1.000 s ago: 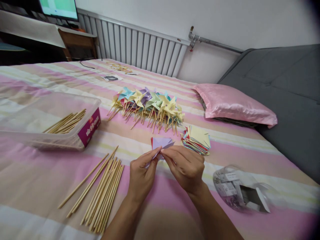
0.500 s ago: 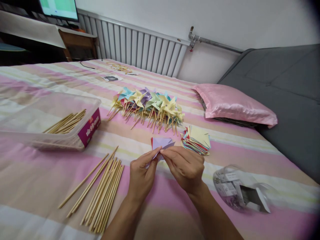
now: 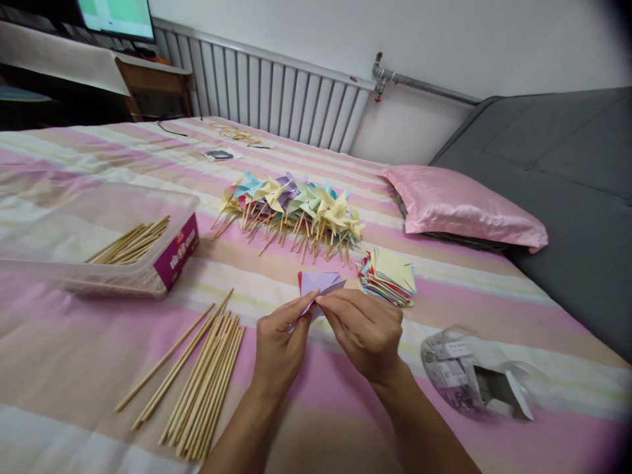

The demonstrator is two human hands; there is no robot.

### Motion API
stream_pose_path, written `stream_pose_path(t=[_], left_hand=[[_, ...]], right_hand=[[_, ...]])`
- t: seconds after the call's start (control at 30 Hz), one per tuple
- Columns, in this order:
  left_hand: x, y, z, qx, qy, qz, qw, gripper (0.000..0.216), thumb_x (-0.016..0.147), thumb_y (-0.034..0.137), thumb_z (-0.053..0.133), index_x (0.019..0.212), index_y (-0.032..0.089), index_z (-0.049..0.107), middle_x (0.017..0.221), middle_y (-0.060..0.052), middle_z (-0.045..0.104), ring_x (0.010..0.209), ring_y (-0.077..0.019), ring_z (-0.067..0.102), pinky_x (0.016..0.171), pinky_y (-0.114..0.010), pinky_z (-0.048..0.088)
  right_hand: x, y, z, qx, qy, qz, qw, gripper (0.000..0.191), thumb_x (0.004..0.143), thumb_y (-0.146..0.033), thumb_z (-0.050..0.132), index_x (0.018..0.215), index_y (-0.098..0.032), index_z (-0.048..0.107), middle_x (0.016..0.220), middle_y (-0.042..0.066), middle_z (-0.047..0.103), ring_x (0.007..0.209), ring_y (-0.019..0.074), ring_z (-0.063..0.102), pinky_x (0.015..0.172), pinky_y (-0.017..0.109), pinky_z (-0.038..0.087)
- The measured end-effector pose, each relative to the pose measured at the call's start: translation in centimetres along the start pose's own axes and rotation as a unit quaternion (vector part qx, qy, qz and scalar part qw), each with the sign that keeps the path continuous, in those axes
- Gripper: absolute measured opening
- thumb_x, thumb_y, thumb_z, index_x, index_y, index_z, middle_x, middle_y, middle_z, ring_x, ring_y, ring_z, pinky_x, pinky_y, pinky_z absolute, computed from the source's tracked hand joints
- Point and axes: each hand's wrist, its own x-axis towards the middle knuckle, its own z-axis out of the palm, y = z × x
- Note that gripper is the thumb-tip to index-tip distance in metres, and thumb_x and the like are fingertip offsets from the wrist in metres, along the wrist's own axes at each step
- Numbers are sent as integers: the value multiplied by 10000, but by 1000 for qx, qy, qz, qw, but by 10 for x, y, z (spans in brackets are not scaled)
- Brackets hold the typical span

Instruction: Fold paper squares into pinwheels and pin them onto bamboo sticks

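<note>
My left hand (image 3: 279, 345) and my right hand (image 3: 368, 329) meet over the striped bed, both pinching a folded lilac paper piece (image 3: 320, 283) with a red edge. Their fingertips touch at the paper's near side. Just right of it lies a stack of coloured paper squares (image 3: 390, 275) with a yellow one on top. Behind it sits a row of finished paper pinwheels (image 3: 296, 204) on wooden sticks. Loose wooden sticks (image 3: 197, 378) lie left of my left hand.
A clear plastic box (image 3: 162, 260) with more sticks stands at the left. A clear bag (image 3: 469, 375) with small metal bits and a paper box lies at the right. A pink pillow (image 3: 464, 207), a grey sofa (image 3: 567, 184) and a radiator (image 3: 276, 92) are beyond.
</note>
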Motion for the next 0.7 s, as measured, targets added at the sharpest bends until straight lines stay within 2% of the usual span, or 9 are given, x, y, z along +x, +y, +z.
stream_pose_path(t=[0.33, 0.7], left_hand=[[-1, 0, 0, 3, -1, -3, 1000, 286, 831, 189, 534, 1086, 227, 658, 1067, -27, 687, 984, -191, 640, 896, -317, 505], [-1, -2, 0, 0, -4, -4, 1000, 293, 831, 162, 535, 1088, 235, 654, 1078, -10, 683, 997, -161, 633, 913, -274, 489]], right_hand=[[0, 0, 0, 4, -5, 0, 1000, 176, 789, -69, 566, 858, -188, 675, 775, 9, 711, 664, 104, 642, 635, 216, 453], [0, -1, 0, 11, -17, 6, 1000, 165, 783, -61, 570, 832, -184, 668, 776, 9, 708, 679, 109, 643, 647, 216, 453]])
